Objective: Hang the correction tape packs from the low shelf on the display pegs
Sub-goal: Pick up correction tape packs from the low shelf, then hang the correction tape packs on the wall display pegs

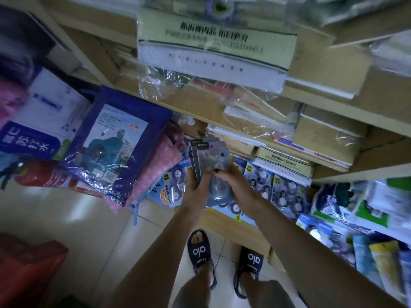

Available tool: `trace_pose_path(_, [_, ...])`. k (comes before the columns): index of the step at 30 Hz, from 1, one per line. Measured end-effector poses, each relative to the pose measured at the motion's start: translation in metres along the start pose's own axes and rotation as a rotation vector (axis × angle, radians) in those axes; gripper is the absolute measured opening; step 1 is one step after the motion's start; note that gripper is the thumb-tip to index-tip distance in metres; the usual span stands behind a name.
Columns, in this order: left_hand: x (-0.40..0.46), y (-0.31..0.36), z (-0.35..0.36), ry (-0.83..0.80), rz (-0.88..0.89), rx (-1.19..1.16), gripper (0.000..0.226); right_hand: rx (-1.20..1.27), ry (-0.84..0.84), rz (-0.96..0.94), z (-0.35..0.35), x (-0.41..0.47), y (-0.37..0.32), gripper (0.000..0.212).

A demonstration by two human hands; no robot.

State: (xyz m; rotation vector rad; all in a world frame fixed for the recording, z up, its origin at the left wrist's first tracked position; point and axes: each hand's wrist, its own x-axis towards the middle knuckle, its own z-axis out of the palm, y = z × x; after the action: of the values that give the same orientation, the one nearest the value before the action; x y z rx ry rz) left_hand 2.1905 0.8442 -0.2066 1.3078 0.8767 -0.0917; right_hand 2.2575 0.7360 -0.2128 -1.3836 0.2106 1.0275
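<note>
We reach both bare arms forward and down, close together. Our left hand (195, 181) grips with curled fingers; our right hand (235, 182) pinches just beside it, thumb forward.

One head-worn view — looking steeply down, close over the low shelf (233, 215) and floor (66, 218).

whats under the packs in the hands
Under the held packs, gripped by the left hand and right hand, blue value packs lie on the low shelf. The hands cover whatever lies directly below.
</note>
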Motion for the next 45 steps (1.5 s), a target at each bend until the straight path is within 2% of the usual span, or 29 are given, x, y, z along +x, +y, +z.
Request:
trace_pose_path(2, [-0.019, 0.012, 0.004, -0.007, 0.023, -0.016, 0.034, -0.018, 0.018, -0.065, 0.002, -0.021, -0.012, 0.026])
trace_pose_path(4, [-0.038, 0.027, 0.008, -0.026, 0.074, -0.019, 0.028, -0.031, 0.042, -0.114, 0.002, -0.044, -0.023, 0.020])
trace_pose_path(8, [-0.078, 0.062, 0.016, -0.116, 0.147, -0.031, 0.018, 0.034, 0.104, -0.173, 0.004, -0.093, -0.045, 0.029])
trace_pose_path(14, [-0.125, 0.095, 0.026, -0.189, 0.168, -0.017, 0.032, 0.115, 0.227, -0.306, 0.014, -0.169, -0.068, 0.035])
trace_pose_path(17, [-0.152, 0.115, 0.028, -0.236, 0.185, 0.039, 0.025, 0.163, 0.289, -0.383, 0.021, -0.205, -0.071, 0.039])
trace_pose_path(21, [-0.186, 0.128, 0.033, -0.286, 0.220, 0.100, 0.033, 0.213, 0.363, -0.447, 0.028, -0.240, -0.070, 0.044])
trace_pose_path(27, [-0.233, 0.136, 0.057, -0.307, 0.214, 0.106, 0.024, 0.296, 0.323, -0.420, 0.014, -0.279, -0.068, 0.051])
trace_pose_path(36, [-0.297, 0.116, 0.099, -0.246, 0.201, 0.074, 0.017, 0.236, 0.316, -0.455, -0.023, -0.343, -0.059, 0.055])
trace_pose_path(40, [-0.327, 0.117, 0.112, -0.241, 0.199, 0.108, 0.031, 0.181, 0.323, -0.528, -0.036, -0.377, -0.060, 0.037])
trace_pose_path(43, [-0.348, 0.121, 0.128, -0.245, 0.206, 0.130, 0.079, 0.112, 0.371, -0.603, -0.048, -0.405, -0.065, 0.034])
trace_pose_path(44, [-0.357, 0.124, 0.134, -0.262, 0.212, 0.123, 0.079, 0.085, 0.394, -0.633, -0.052, -0.415, -0.067, 0.033])
trace_pose_path(45, [-0.367, 0.129, 0.140, -0.282, 0.225, 0.122, 0.064, 0.056, 0.420, -0.665, -0.057, -0.424, -0.070, 0.032])
